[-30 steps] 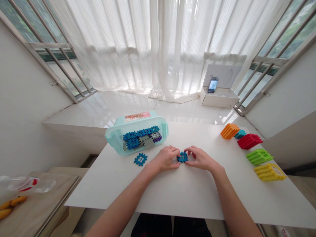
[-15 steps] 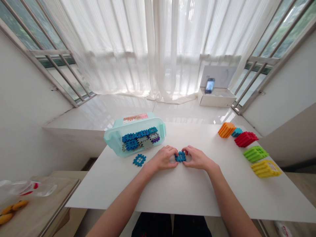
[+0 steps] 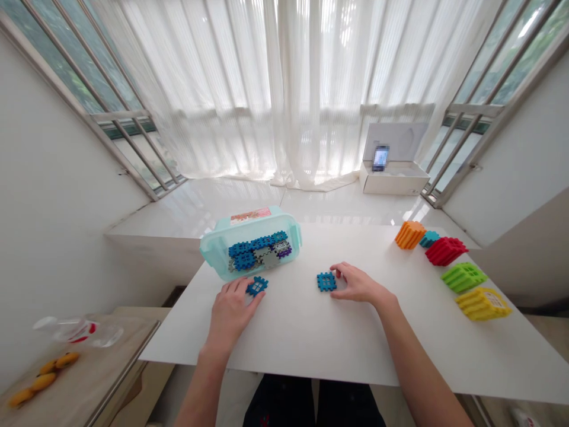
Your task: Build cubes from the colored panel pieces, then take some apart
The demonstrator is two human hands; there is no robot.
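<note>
The left hand has left the central blue tile for a second tile at its nine o'clock, hold unclear, while the right hand, fingers loosely parted, stays at three o'clock, giving each tile one hand.

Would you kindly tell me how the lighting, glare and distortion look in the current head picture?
In the head view, daylight glows through the white curtain; the glossy sill carries bright reflections; window frames at both sides slant, as from a wide-angle lens; the phone-like screen is pixelated; the blue piece by the right hand looks reasonably clear.
</note>
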